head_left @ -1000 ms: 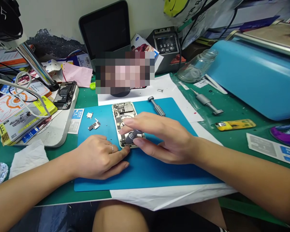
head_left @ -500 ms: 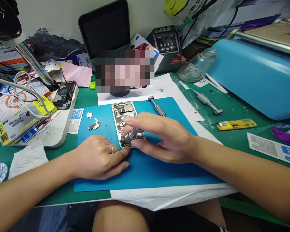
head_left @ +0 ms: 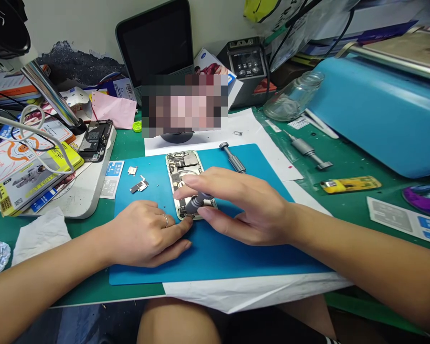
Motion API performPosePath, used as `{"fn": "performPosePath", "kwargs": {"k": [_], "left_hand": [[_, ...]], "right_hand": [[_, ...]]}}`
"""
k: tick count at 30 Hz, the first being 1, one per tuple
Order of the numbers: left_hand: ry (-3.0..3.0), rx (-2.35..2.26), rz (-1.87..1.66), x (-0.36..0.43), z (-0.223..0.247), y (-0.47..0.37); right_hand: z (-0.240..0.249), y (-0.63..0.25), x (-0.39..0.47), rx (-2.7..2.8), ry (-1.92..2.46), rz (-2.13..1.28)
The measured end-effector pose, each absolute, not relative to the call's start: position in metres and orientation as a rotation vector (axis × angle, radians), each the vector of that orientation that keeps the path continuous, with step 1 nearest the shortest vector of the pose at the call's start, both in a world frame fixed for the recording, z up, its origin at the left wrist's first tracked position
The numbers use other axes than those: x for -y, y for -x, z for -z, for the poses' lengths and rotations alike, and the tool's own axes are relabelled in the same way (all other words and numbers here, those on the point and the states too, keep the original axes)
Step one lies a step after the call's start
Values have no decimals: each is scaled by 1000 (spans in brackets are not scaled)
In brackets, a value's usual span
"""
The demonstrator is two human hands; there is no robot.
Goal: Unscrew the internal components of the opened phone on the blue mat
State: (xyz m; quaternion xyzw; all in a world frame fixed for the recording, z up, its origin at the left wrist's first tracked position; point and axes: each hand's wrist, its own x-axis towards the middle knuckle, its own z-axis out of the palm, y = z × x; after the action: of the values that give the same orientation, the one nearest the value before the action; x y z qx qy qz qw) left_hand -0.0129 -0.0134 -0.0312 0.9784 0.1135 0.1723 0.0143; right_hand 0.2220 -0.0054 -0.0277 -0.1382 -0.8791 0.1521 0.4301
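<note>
An opened phone [head_left: 184, 167] lies on the blue mat [head_left: 222, 258], its inner parts showing. My right hand [head_left: 243, 205] is closed around a grey screwdriver [head_left: 194, 204], tilted over the phone's lower end; its tip is hidden. The index finger of my left hand [head_left: 150, 234] touches the phone's bottom edge, and that hand wears a ring. What my left fingers pinch, if anything, is too small to see. Left of the phone are a small metal plate [head_left: 132, 170] and a dark bracket-like part [head_left: 139, 185]. A second grey screwdriver [head_left: 232, 156] lies above my right hand.
Another opened phone [head_left: 96, 141] rests on a white stand base at the left, beside battery boxes [head_left: 32, 186]. At the right are a glass jar [head_left: 294, 98], a third screwdriver [head_left: 306, 149] and a yellow cutter [head_left: 350, 184]. A dark screen [head_left: 157, 43] stands behind.
My right hand's fingers have shifted slightly on the screwdriver, with one fingertip further left over the phone. My left hand and the phone have stayed in place.
</note>
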Motion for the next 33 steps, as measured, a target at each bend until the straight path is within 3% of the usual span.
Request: {"fn": "performPosePath", "kwargs": {"k": [33], "left_hand": [[-3028,-364,-530,14,31,14]], "right_hand": [[28,-218,2,2164,343,-406]]}}
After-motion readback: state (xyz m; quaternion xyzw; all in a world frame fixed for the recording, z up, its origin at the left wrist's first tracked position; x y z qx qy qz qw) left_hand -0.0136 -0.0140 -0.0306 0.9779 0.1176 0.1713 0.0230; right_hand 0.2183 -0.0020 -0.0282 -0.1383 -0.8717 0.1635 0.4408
